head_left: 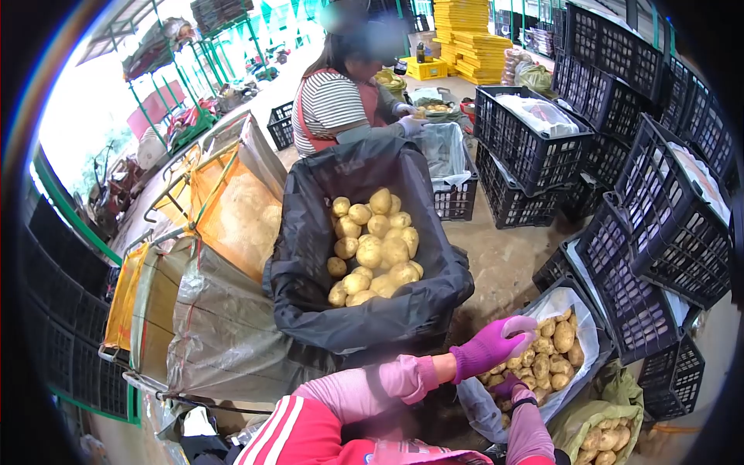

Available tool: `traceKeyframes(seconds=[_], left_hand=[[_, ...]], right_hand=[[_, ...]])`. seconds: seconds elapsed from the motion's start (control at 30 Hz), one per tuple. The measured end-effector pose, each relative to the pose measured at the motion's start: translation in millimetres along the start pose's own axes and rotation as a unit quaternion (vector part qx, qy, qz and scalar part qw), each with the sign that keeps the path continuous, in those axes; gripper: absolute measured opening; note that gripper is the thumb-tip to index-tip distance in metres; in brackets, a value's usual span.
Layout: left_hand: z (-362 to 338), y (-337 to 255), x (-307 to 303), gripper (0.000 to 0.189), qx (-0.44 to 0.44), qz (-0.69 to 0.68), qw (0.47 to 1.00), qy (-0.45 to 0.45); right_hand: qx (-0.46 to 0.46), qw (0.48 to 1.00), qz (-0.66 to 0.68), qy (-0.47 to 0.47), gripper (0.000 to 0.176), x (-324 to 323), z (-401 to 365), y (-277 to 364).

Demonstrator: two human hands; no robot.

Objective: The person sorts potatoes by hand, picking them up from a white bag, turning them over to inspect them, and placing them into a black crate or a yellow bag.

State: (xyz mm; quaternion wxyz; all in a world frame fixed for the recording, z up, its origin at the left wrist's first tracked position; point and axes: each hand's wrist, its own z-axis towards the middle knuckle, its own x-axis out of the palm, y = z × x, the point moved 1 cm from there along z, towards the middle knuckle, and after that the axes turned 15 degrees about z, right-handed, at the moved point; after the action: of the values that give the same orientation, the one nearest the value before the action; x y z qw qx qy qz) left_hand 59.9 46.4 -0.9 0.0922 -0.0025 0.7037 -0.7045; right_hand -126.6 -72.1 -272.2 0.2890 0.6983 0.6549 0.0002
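Observation:
My left hand (496, 346), in a magenta glove with a paler palm side, is above the potatoes in a lined crate at the lower right. Its fingers are bent, with a gap between them and the thumb; I see nothing held there. Lower down, my right hand (508, 386), in a darker-looking glove, reaches in among the same potatoes (546, 363); its fingertips are hard to make out. A pale liner (478, 404) covers the crate's near side. Ahead stands a larger crate with a black liner (356, 322), holding several cleaner, yellow potatoes (370, 252).
Stacked black crates (535, 151) line the right side. A green sack of potatoes (632, 395) sits at the lower right. Mesh and plastic bags (225, 302) on a metal frame flank the left. Across from me, a gloved person (341, 108) works by another lined crate (453, 194).

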Motion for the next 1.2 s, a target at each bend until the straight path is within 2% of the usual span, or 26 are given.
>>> traceKeyframes(seconds=[0.07, 0.17, 0.27, 0.33, 0.37, 0.4, 0.47, 0.53, 0.73, 0.83, 1.2], left_hand=[[-1.3, -2.8, 1.8, 0.039, -0.014, -0.024, 1.000, 0.012], [-1.0, -2.2, 3.5, 0.037, -0.021, -0.032, 0.999, 0.019], [-0.2, 2.6, 5.9, 0.036, -0.004, -0.013, 1.000, 0.013], [-0.2, 5.5, 7.6, 0.036, 0.008, -0.008, 1.000, 0.012], [-0.2, 8.2, 9.1, 0.036, 0.015, -0.009, 1.000, 0.013], [-0.5, 12.1, 10.7, 0.037, 0.023, -0.009, 1.000, 0.013], [0.1, 12.2, 9.1, 0.037, 0.024, -0.001, 1.000, 0.016], [-2.5, 5.9, 5.8, 0.038, 0.008, 0.014, 1.000, 0.026], [-3.9, 3.9, 8.4, 0.041, 0.009, 0.015, 0.999, 0.043], [-6.7, -3.4, 6.7, 0.041, -0.025, 0.009, 0.998, 0.058], [-2.8, 0.8, 16.5, 0.039, -0.007, 0.018, 0.999, 0.035]], right_hand=[[-0.009, 1.000, -0.001, 0.023, 0.120, -4.7, -3.5, 4.3], [-0.018, 0.995, -0.078, -0.052, 0.121, 15.1, 68.6, -46.3], [-0.058, 0.991, -0.102, -0.066, 0.119, 20.0, 81.7, -55.6], [-0.080, 0.996, -0.016, -0.033, 0.111, 22.4, 124.1, -90.3], [-0.093, 0.995, 0.028, -0.019, 0.108, 19.9, 123.1, -86.1], [-0.078, 0.995, 0.008, -0.055, 0.103, 18.0, 121.1, -83.7], [-0.046, 0.991, -0.031, -0.124, 0.094, 10.8, 52.2, -30.8], [-0.032, 0.989, -0.048, -0.133, 0.093, 12.6, 37.6, -13.7], [-0.023, 0.988, -0.062, -0.137, 0.091, 10.5, 41.4, -7.4], [-0.020, 0.988, -0.063, -0.140, 0.090, 10.3, 42.0, -10.0], [-0.015, 0.987, -0.065, -0.146, 0.086, 11.2, 37.1, -9.9]])
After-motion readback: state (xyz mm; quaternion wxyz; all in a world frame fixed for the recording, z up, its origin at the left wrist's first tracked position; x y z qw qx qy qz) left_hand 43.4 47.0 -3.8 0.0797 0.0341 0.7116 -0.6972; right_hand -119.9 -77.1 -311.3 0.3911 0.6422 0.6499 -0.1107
